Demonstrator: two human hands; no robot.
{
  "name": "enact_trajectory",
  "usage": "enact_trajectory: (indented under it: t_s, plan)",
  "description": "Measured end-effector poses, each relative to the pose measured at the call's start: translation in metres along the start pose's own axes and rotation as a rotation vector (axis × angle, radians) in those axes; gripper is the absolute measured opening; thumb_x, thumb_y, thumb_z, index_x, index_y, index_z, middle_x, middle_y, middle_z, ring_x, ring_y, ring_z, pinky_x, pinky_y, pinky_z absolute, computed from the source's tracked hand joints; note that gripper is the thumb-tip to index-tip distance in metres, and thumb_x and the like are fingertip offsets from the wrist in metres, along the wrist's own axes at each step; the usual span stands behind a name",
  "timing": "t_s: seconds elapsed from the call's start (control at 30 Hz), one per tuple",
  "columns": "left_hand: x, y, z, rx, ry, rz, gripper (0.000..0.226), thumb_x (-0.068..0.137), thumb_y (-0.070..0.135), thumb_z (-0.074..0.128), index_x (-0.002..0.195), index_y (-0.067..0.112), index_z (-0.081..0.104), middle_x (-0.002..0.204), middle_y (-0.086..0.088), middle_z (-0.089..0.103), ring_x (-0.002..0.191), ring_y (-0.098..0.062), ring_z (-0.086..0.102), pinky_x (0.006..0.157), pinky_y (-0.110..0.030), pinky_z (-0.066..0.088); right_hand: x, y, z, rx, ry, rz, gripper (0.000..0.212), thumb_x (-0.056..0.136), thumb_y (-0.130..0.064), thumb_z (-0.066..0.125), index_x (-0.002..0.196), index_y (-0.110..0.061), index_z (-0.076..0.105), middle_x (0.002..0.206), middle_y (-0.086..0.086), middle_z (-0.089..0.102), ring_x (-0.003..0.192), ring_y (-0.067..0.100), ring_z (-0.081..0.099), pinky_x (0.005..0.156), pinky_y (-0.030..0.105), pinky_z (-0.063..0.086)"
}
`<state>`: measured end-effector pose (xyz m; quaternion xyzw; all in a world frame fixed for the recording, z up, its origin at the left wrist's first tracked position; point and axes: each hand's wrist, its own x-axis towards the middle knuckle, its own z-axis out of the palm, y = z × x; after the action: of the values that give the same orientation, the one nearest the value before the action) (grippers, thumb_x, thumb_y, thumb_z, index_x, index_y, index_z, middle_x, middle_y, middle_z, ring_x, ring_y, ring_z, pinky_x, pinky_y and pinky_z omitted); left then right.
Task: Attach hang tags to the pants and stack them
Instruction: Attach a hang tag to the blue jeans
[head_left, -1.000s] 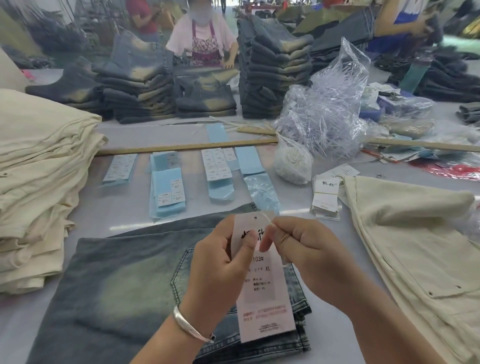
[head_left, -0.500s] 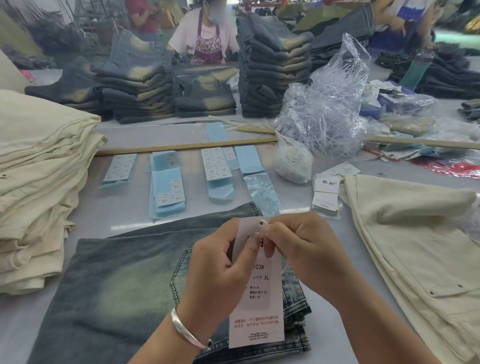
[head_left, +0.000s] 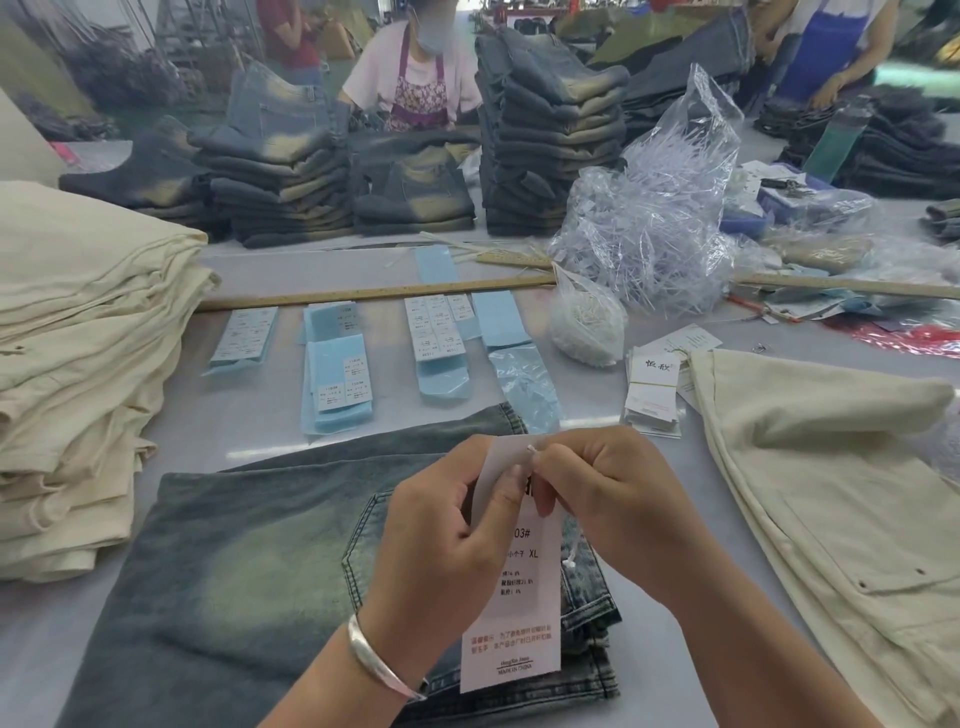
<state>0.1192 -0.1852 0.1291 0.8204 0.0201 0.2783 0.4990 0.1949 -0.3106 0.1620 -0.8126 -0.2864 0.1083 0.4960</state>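
— What big things are lying on the gray table (head_left: 249, 426)?

— One tall pile of cream pants (head_left: 83, 364) is sitting at the left edge. One more pair of cream pants (head_left: 831, 519) is lying at the right edge. One pair of faded blue jeans (head_left: 249, 571) is lying flat in the middle, right under the hands.

— And the small things?

— Four rows of blue sticker sheets (head_left: 337, 384) are lying past the jeans, with bare table between them. One little pile of hang tags (head_left: 652, 395) is sitting near the right cream pants.

— What are the hands doing?

— The left hand (head_left: 441, 540) is pinching one white hang tag (head_left: 519, 597) near its top. The right hand (head_left: 613, 504) is curling its fingers and pinching something tiny at the tag's top edge. The tag is hanging down over the jeans.
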Motion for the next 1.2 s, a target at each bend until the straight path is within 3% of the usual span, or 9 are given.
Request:
enact_trajectory:
  t_s: [0.13,0.2,0.33,0.47,0.63,0.8,0.9,1.03,1.2]
  plan:
    - [-0.003,0.000,0.001,-0.145,0.020,0.012,0.036,0.098,0.035,0.038,0.079,0.023,0.065,0.074,-0.001,0.062,0.068,-0.021,0.059,0.059,-0.036,0.047,0.000,0.000,-0.002,0.030,-0.014,0.007,0.032,0.074,-0.030,0.045,0.053,-0.010,0.057,0.038,-0.005,0.034,0.038,0.007,0.030,0.044,0.019,0.026]
    - [-0.002,0.003,0.002,-0.369,0.033,-0.135,0.045,0.100,0.043,0.039,0.085,0.019,0.074,0.081,-0.006,0.070,0.075,-0.028,0.067,0.065,-0.039,0.053,-0.001,0.001,-0.002,0.030,-0.020,0.002,0.031,0.074,-0.029,0.045,0.053,-0.010,0.057,0.039,-0.006,0.034,0.038,0.007,0.029,0.044,0.021,0.026]
    - [0.001,0.008,0.004,-0.583,-0.040,-0.426,0.033,0.077,0.050,0.064,0.082,0.019,0.077,0.069,-0.003,0.069,0.064,-0.017,0.064,0.061,-0.023,0.051,-0.003,0.002,-0.001,0.032,-0.020,-0.014,0.030,0.075,-0.029,0.046,0.053,-0.011,0.055,0.040,-0.007,0.037,0.041,0.006,0.032,0.046,0.023,0.028]
    - [0.002,0.006,0.010,-0.712,-0.072,-0.502,0.023,0.077,0.031,0.076,0.086,0.010,0.074,0.075,-0.012,0.067,0.071,-0.025,0.061,0.076,-0.041,0.050,-0.004,0.009,-0.004,0.039,-0.041,-0.007,0.031,0.078,-0.030,0.047,0.054,-0.013,0.056,0.042,-0.006,0.041,0.044,0.007,0.035,0.049,0.027,0.031]
    - [0.006,0.003,0.020,-0.872,-0.093,-0.581,0.020,0.074,0.019,0.074,0.089,0.005,0.072,0.076,-0.015,0.065,0.067,-0.023,0.061,0.068,-0.030,0.053,-0.007,0.020,-0.011,0.059,-0.068,0.042,0.032,0.084,-0.027,0.052,0.059,-0.010,0.060,0.045,-0.006,0.042,0.047,0.011,0.036,0.050,0.030,0.031]
    - [0.016,-0.011,0.028,-0.630,0.027,-0.541,0.003,0.085,0.012,0.069,0.085,0.009,0.069,0.078,-0.009,0.072,0.071,-0.017,0.067,0.064,-0.023,0.055,-0.006,0.035,-0.021,0.055,0.043,0.144,0.012,0.080,-0.016,0.063,0.069,-0.019,0.061,0.046,-0.010,0.045,0.043,0.004,0.035,0.045,0.015,0.030]
    - [0.022,-0.025,0.023,-0.341,0.120,-0.425,0.005,0.090,0.014,0.066,0.086,0.016,0.069,0.074,0.000,0.072,0.065,-0.007,0.064,0.059,-0.016,0.049,-0.007,0.049,-0.030,0.024,0.055,0.213,0.018,0.079,-0.002,0.059,0.082,-0.019,0.061,0.050,-0.006,0.051,0.048,0.008,0.041,0.051,0.022,0.034]
    - [0.028,-0.033,0.017,-0.366,0.149,-0.422,0.006,0.092,0.011,0.063,0.088,0.013,0.066,0.073,0.003,0.070,0.064,-0.007,0.062,0.055,-0.016,0.047,-0.006,0.059,-0.040,0.059,0.061,0.251,0.013,0.084,-0.002,0.063,0.081,-0.015,0.062,0.054,-0.004,0.059,0.052,0.008,0.049,0.056,0.026,0.037]
    - [0.029,-0.029,0.021,-0.328,0.068,-0.409,0.003,0.091,0.013,0.064,0.090,0.011,0.067,0.077,0.000,0.073,0.066,-0.009,0.065,0.057,-0.017,0.049,0.000,0.063,-0.045,0.012,0.332,0.068,0.013,0.083,-0.008,0.069,0.081,-0.019,0.062,0.056,0.000,0.056,0.050,0.006,0.043,0.051,0.021,0.036]
